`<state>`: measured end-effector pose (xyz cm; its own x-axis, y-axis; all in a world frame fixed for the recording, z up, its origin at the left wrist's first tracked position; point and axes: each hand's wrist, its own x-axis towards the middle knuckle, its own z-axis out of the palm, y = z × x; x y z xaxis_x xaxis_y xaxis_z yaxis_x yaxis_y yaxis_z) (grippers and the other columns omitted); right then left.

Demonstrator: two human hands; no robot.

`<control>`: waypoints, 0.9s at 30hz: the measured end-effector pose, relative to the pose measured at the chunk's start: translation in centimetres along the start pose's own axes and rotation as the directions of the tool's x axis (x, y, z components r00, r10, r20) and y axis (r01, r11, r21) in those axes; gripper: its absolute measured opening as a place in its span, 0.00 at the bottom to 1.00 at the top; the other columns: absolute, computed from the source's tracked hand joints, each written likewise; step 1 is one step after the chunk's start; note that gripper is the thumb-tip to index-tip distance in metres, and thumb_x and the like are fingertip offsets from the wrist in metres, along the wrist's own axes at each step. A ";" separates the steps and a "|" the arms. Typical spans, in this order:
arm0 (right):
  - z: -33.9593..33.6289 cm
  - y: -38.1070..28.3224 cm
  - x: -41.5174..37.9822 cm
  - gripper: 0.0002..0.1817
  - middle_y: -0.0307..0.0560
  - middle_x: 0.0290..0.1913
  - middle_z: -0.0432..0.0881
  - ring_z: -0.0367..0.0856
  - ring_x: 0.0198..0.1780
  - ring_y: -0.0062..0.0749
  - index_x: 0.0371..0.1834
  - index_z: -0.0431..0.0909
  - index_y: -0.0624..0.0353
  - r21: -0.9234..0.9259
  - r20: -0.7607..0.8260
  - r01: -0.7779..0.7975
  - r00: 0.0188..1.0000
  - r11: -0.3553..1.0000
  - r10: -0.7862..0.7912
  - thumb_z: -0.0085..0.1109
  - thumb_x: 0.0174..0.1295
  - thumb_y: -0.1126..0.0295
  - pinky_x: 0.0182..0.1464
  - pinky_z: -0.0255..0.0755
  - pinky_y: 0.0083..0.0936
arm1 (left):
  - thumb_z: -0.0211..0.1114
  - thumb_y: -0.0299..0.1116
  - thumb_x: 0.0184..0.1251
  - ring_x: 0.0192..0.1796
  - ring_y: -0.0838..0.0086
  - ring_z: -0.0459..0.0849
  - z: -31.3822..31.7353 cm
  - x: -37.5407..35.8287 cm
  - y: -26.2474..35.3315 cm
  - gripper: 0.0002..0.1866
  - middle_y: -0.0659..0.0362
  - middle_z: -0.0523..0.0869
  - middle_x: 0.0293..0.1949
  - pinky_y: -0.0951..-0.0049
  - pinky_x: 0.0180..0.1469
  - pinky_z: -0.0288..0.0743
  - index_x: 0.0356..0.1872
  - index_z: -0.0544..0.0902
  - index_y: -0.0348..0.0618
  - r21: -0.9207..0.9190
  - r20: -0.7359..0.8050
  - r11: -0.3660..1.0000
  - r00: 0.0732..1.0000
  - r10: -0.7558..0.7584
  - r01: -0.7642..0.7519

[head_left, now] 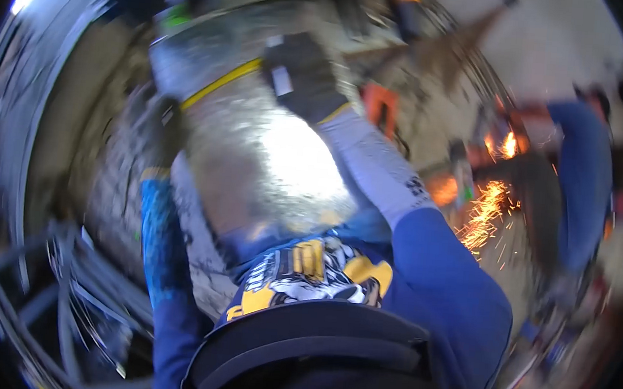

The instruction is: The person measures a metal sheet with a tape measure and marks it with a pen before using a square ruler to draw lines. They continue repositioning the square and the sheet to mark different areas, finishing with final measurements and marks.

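A large sheet-metal panel (256, 153) fills the middle of the view, running from the person's chest up and away toward the top of the frame. Its surface is dull silver and mottled, with a strong white glare patch near its lower middle. The picture is blurred by motion, so the panel's edges and what it rests on cannot be made out. A yellow strip (221, 83), thin and straight, lies slantwise across the panel's upper part, running between the two hands.

The right hand (302, 77), in a dark work glove with a pale patch on its back, lies flat on the panel's upper part at the yellow strip's upper end; its fingers are spread against the metal, pressing rather than wrapped around anything. The left hand (161, 130), also in a dark glove, is at the panel's left edge near the strip's lower end; whether its fingers are closed on that edge I cannot tell through the blur.

At the right, well apart from the panel, another person in a blue sleeve (583, 179) works at something that throws orange sparks (487, 208). Grey metal bars (69, 300) lie in a heap at the lower left. No container is clear enough to name.
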<state>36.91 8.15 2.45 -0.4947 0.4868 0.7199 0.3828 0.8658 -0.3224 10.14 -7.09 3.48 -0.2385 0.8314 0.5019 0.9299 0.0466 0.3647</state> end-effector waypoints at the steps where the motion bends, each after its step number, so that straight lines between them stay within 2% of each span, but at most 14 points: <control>1: -1.1 -1.0 -1.2 0.05 0.44 0.38 0.81 0.79 0.46 0.46 0.34 0.81 0.47 -0.067 0.066 -0.023 0.997 0.997 0.027 0.66 0.53 0.69 0.52 0.72 0.44 | 0.71 0.28 0.60 0.66 0.47 0.77 -0.1 -1.6 0.0 0.05 0.47 0.83 0.59 0.52 0.69 0.70 0.37 0.89 0.47 -0.023 0.018 0.999 0.999 0.047 -0.046; 2: -2.3 -1.9 -2.4 0.08 0.42 0.39 0.81 0.80 0.46 0.44 0.36 0.82 0.47 -0.104 0.133 -0.033 0.990 0.994 0.046 0.68 0.52 0.68 0.53 0.72 0.43 | 0.71 0.28 0.61 0.65 0.48 0.77 -1.6 -2.6 2.0 0.06 0.46 0.82 0.59 0.52 0.69 0.70 0.40 0.89 0.47 0.016 0.075 1.000 0.997 -0.003 0.001; 5: -3.4 -4.2 -4.9 0.19 0.41 0.42 0.78 0.79 0.47 0.41 0.48 0.82 0.46 -0.176 -0.039 0.008 0.999 0.984 -0.015 0.73 0.50 0.69 0.54 0.72 0.43 | 0.71 0.28 0.63 0.65 0.49 0.78 -2.5 -5.5 2.9 0.08 0.47 0.81 0.60 0.53 0.67 0.72 0.42 0.89 0.47 0.069 0.087 0.998 0.996 -0.013 0.007; 8: -3.5 -4.3 -5.7 0.20 0.42 0.43 0.78 0.79 0.48 0.42 0.48 0.82 0.47 -0.162 -0.002 -0.019 1.000 0.987 0.019 0.73 0.50 0.69 0.54 0.72 0.43 | 0.70 0.29 0.64 0.64 0.51 0.79 -3.4 -5.5 5.0 0.08 0.46 0.81 0.60 0.54 0.65 0.74 0.44 0.88 0.46 -0.043 0.153 0.996 0.985 -0.074 0.082; 10: -3.7 -4.4 -5.7 0.21 0.43 0.44 0.78 0.79 0.49 0.44 0.50 0.81 0.48 -0.157 -0.013 -0.034 0.999 0.987 0.033 0.73 0.51 0.69 0.55 0.71 0.45 | 0.70 0.30 0.66 0.63 0.52 0.80 -3.4 -4.2 6.7 0.09 0.46 0.81 0.59 0.55 0.63 0.75 0.46 0.88 0.43 -0.206 0.117 0.970 0.987 -0.108 0.131; 11: -3.6 -4.3 -5.7 0.21 0.44 0.45 0.78 0.79 0.50 0.45 0.50 0.81 0.48 -0.151 0.010 -0.023 1.000 0.988 0.025 0.73 0.51 0.68 0.56 0.71 0.46 | 0.70 0.30 0.66 0.63 0.52 0.80 -3.1 -3.5 7.1 0.09 0.46 0.81 0.59 0.55 0.63 0.75 0.46 0.88 0.43 -0.207 0.119 0.969 0.987 -0.108 0.131; 13: -3.2 -4.2 -5.7 0.21 0.46 0.46 0.78 0.78 0.51 0.46 0.50 0.81 0.48 -0.142 0.038 -0.015 0.999 0.990 0.021 0.73 0.51 0.68 0.57 0.71 0.47 | 0.71 0.29 0.66 0.62 0.51 0.80 -1.9 -2.0 7.9 0.11 0.45 0.81 0.59 0.53 0.64 0.75 0.48 0.87 0.42 -0.170 0.021 0.977 0.991 0.135 -0.130; 14: -3.1 -4.3 -5.7 0.21 0.47 0.47 0.79 0.78 0.52 0.48 0.51 0.81 0.49 -0.139 0.036 -0.038 0.998 0.989 0.043 0.73 0.52 0.67 0.59 0.70 0.49 | 0.71 0.29 0.65 0.62 0.49 0.80 -1.0 -1.6 8.7 0.12 0.44 0.80 0.59 0.52 0.64 0.75 0.49 0.87 0.41 -0.271 0.010 0.955 0.992 0.125 -0.117; 16: -3.0 -4.1 -6.0 0.21 0.48 0.47 0.79 0.78 0.53 0.49 0.51 0.80 0.49 -0.151 0.036 -0.066 0.997 0.986 0.072 0.73 0.52 0.66 0.61 0.70 0.50 | 0.68 0.29 0.69 0.63 0.50 0.80 1.8 -2.2 10.2 0.12 0.44 0.81 0.58 0.55 0.64 0.76 0.51 0.86 0.39 -0.505 0.041 0.861 0.998 -0.051 0.065; 17: -2.9 -4.0 -6.2 0.23 0.49 0.49 0.80 0.78 0.55 0.50 0.52 0.80 0.48 -0.146 0.065 -0.064 0.995 0.987 0.074 0.73 0.52 0.64 0.63 0.69 0.52 | 0.68 0.29 0.69 0.63 0.50 0.80 3.0 -2.9 10.1 0.12 0.44 0.81 0.58 0.55 0.64 0.76 0.51 0.86 0.39 -0.511 0.048 0.857 0.998 -0.045 0.063; 19: -3.0 -3.9 -6.5 0.26 0.53 0.56 0.81 0.77 0.62 0.55 0.57 0.80 0.48 -0.142 0.139 -0.079 0.985 0.987 0.099 0.73 0.54 0.61 0.70 0.66 0.55 | 0.67 0.29 0.68 0.62 0.49 0.80 4.7 -3.6 10.2 0.13 0.43 0.80 0.59 0.54 0.63 0.76 0.52 0.86 0.39 -0.192 0.067 0.977 0.992 0.106 -0.091; 20: -3.1 -3.7 -6.4 0.26 0.53 0.56 0.81 0.77 0.62 0.55 0.57 0.80 0.48 -0.153 0.134 -0.083 0.985 0.985 0.104 0.73 0.54 0.61 0.70 0.66 0.55 | 0.67 0.29 0.68 0.62 0.49 0.80 5.0 -3.5 10.3 0.13 0.43 0.80 0.59 0.54 0.63 0.76 0.52 0.86 0.39 -0.200 0.066 0.975 0.991 0.116 -0.100; 22: -3.1 -3.8 -6.5 0.26 0.55 0.58 0.80 0.77 0.64 0.56 0.59 0.79 0.48 -0.127 0.136 -0.097 0.984 0.987 0.115 0.72 0.56 0.60 0.71 0.65 0.56 | 0.63 0.37 0.71 0.61 0.45 0.79 4.9 -3.9 10.6 0.16 0.42 0.80 0.58 0.48 0.65 0.73 0.54 0.85 0.40 -0.278 0.046 0.960 0.998 0.037 -0.023; 27: -3.2 -3.8 -6.3 0.26 0.54 0.56 0.79 0.76 0.62 0.56 0.60 0.79 0.48 -0.118 0.167 -0.083 0.981 0.990 0.102 0.71 0.56 0.60 0.70 0.65 0.56 | 0.63 0.36 0.69 0.60 0.44 0.79 4.6 -3.6 11.1 0.17 0.42 0.80 0.58 0.47 0.66 0.72 0.54 0.85 0.40 -0.207 0.075 0.975 0.992 0.098 -0.080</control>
<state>41.07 1.38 1.10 -0.5761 0.5854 0.5704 0.5119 0.8025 -0.3066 22.57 -6.99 2.12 -0.1249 0.8712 0.4747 0.8680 -0.1358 0.4776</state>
